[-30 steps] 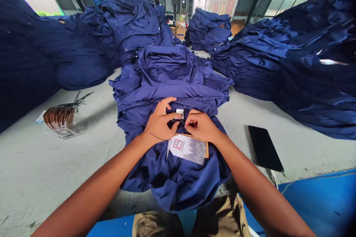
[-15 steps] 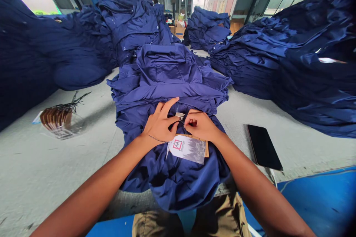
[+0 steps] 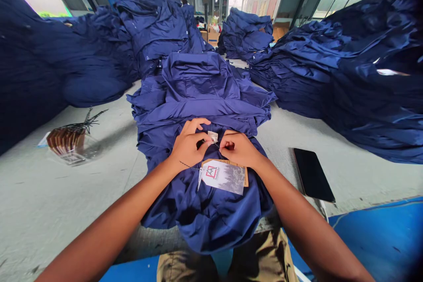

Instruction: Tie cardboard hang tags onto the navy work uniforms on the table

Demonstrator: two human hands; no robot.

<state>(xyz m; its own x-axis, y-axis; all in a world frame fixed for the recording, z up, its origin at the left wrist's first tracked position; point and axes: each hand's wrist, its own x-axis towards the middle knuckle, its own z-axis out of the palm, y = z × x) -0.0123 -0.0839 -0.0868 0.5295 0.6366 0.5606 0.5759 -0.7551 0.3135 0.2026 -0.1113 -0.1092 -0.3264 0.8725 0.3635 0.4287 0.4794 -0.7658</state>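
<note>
Left hand (image 3: 189, 147) has curled its fingers back, pinching the small white sewn label (image 3: 213, 135), right hand (image 3: 239, 149) nipping the thin dark tag string (image 3: 190, 165).

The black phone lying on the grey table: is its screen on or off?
Off, as far as shows: the flat black phone lies with a plain dark face, no glow, on the grey table.

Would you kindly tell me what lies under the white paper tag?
A brown card peeks out beneath the white tag, both resting on a blue garment. Most of the card is covered.
</note>
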